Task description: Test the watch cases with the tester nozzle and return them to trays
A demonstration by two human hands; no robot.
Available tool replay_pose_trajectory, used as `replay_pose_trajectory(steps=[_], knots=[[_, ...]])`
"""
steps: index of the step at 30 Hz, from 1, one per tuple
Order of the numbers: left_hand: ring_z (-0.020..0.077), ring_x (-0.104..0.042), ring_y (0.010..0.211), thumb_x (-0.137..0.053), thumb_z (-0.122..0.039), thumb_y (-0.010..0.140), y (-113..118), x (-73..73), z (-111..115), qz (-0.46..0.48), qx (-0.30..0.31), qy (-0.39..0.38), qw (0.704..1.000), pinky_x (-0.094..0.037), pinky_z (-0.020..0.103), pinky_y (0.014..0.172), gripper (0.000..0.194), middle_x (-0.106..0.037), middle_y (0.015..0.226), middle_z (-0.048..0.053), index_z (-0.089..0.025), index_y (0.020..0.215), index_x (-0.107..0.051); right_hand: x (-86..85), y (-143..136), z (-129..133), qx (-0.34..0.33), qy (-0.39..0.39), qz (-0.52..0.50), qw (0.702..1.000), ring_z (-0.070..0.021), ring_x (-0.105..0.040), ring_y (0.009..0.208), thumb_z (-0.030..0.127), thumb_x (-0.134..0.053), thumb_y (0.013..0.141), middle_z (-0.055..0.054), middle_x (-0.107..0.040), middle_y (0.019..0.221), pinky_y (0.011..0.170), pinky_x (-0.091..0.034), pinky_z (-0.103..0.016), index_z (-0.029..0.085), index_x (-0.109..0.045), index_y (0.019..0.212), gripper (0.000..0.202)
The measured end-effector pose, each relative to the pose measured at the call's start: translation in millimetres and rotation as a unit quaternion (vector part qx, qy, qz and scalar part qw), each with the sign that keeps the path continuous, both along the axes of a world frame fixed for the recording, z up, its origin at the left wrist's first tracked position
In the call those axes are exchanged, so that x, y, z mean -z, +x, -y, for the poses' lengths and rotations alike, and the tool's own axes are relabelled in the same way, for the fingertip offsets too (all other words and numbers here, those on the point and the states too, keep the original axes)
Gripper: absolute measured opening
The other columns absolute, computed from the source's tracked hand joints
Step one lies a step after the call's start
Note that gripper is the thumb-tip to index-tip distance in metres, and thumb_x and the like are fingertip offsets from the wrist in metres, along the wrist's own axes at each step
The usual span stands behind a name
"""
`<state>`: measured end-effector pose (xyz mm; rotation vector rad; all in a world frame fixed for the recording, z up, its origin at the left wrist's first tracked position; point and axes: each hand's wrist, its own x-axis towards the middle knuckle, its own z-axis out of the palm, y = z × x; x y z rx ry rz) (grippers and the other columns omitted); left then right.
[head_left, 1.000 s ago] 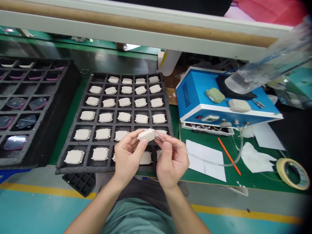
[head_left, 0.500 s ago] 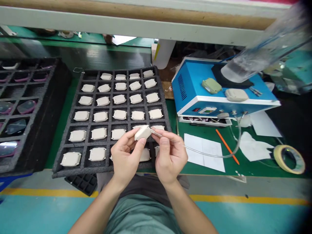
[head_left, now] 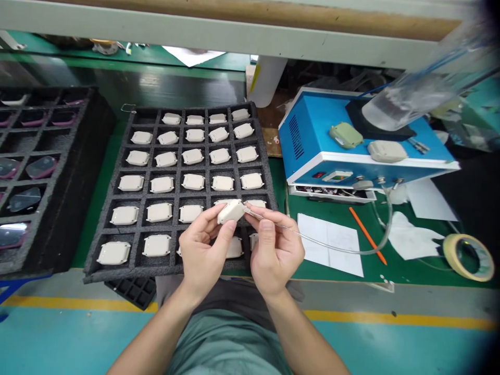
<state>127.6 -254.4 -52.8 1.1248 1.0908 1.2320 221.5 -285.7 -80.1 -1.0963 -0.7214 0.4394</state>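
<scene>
Left hand (head_left: 203, 247): thumb and fingers grasp a beige case (head_left: 231, 211), pinched by its left end, held tilted above the front part of the foam tray (head_left: 136, 198). Right hand (head_left: 275, 250): thumb and fingers grasp the thin end of a clear tube (head_left: 324, 247), its tip right at the case's right corner; too small to tell whether it touches. Hands close together, just apart.

Tray is dark grey, divided into compartments, lying on the green surface (head_left: 414, 273). Beige cases of the same kind sit in its compartments, one each; the hands partly hide those at front right.

Tube runs right from the hand, over a white sheet (head_left: 332, 226) and an orange stick (head_left: 363, 229), then curves up to the front of a blue machine (head_left: 318, 117). On top of the machine: a green case (head_left: 346, 135), another pale case (head_left: 387, 151) just beside it, a transparent cylinder (head_left: 386, 112) behind them. Narrow drawer with small parts under the machine's front edge.

Right end of surface: crumpled white wipe (head_left: 414, 234), tape roll (head_left: 451, 255) near it. Far left: second dark tray (head_left: 88, 151) with purple-edged pieces in some compartments. Pale shelf (head_left: 234, 39) crosses the back, above the trays.
</scene>
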Motion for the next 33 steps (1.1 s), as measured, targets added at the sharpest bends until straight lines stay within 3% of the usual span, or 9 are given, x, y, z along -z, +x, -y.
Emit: replay_pose_trajectory(steps=[10,23,33], knots=[[0.0262,-0.081,0.103,-0.085,-0.029,0.085,0.1,1.5,-0.1,-0.004,0.0,0.018,1.0,-0.066,0.033,0.095,0.034,-0.082,0.114,0.012,-0.015,0.115,-0.078,0.3,-0.1,-1.0,-0.002,0.007,0.002,1.0,-0.0189,-0.079,0.108,0.024,-0.061,0.104,-0.006,-0.079,0.109,0.091,-0.069,-0.036,0.022,-0.07,0.11,0.01],[0.0279,-0.081,0.102,-0.085,-0.032,0.084,0.2,2.7,-0.4,-0.019,-0.001,0.024,1.0,-0.066,0.035,0.094,0.034,-0.082,0.113,0.013,-0.016,0.113,-0.08,-0.1,0.8,0.5,-0.006,-0.01,0.01,1.0,-0.0223,-0.078,0.111,0.027,-0.06,0.104,-0.007,-0.078,0.11,0.095,-0.068,-0.044,0.023,-0.068,0.111,0.011],[0.026,-0.081,0.103,-0.084,-0.029,0.085,0.4,2.1,0.9,-0.02,-0.005,0.027,0.999,-0.066,0.032,0.093,0.032,-0.083,0.114,0.012,-0.016,0.114,-0.079,-0.2,0.7,0.2,-0.004,-0.005,0.004,1.0,-0.0211,-0.078,0.109,0.025,-0.06,0.104,-0.007,-0.078,0.109,0.093,-0.069,-0.041,0.022,-0.069,0.11,0.011]])
